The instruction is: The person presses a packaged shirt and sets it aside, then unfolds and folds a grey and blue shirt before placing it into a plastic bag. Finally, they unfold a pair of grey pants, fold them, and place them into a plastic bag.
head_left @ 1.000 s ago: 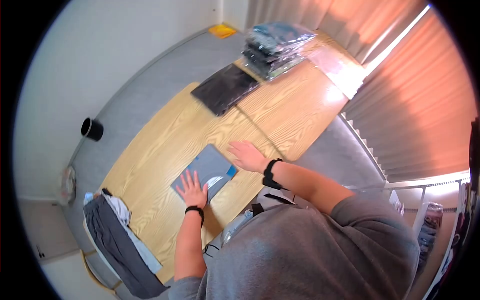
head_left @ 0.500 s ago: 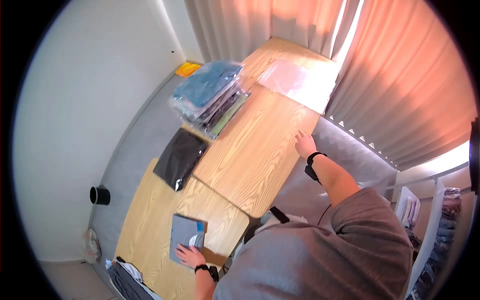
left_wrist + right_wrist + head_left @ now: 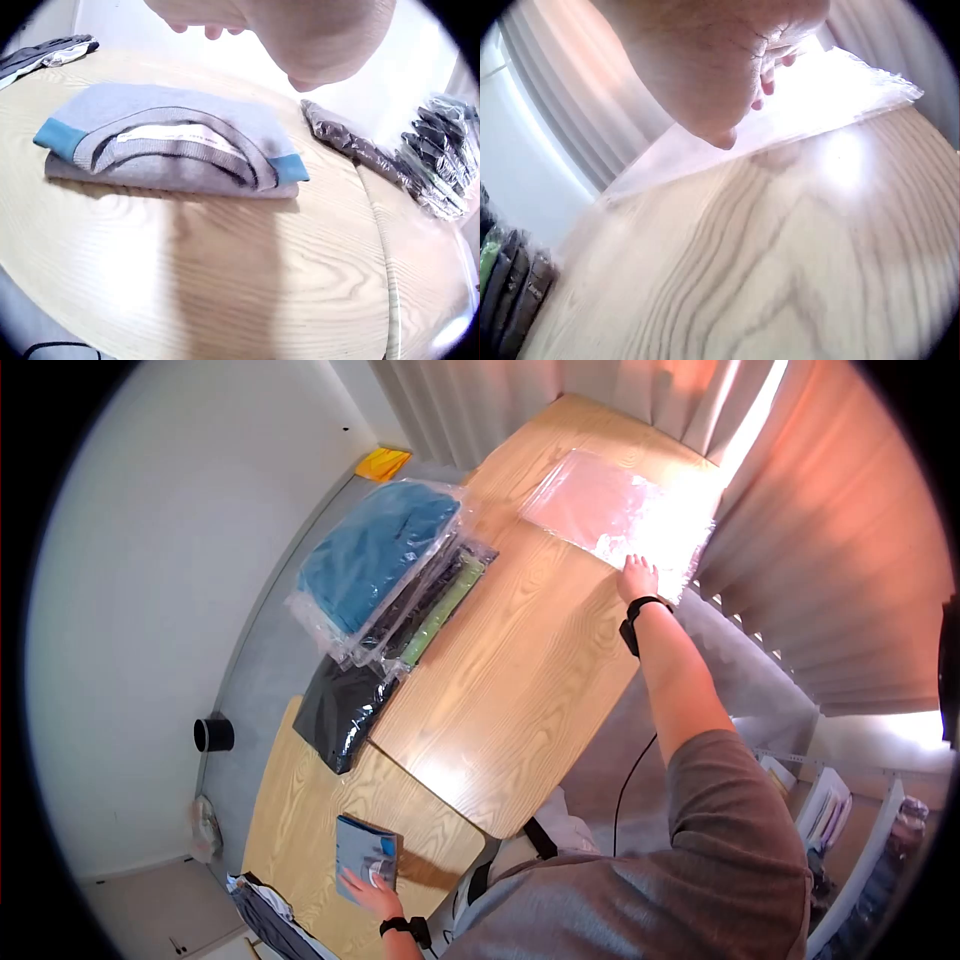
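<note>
A folded grey shirt with blue-green sleeve edges (image 3: 362,848) lies on the near table; its collar and white neck label show in the left wrist view (image 3: 176,142). My left hand (image 3: 373,895) is at the shirt's near end, fingers spread over it; in the left wrist view the hand (image 3: 300,30) is above and behind the shirt. My right hand (image 3: 638,577) is at the near edge of a sheaf of clear plastic bags (image 3: 590,500) on the far table. In the right wrist view the hand (image 3: 727,67) is over the clear plastic (image 3: 656,165), fingers loosely bent; contact cannot be told.
Bagged garments, blue on top (image 3: 375,555), are stacked at the far table's left edge. Beside them lies a black bagged garment (image 3: 340,710). Dark trousers (image 3: 270,925) hang at the near table's end. A black bin (image 3: 214,735) stands on the floor. Shelves (image 3: 850,830) are at right.
My right hand has moved away from beside the shirt, across the far table to the clear bags. My left hand has stayed at the shirt. The head view has turned toward the far table.
</note>
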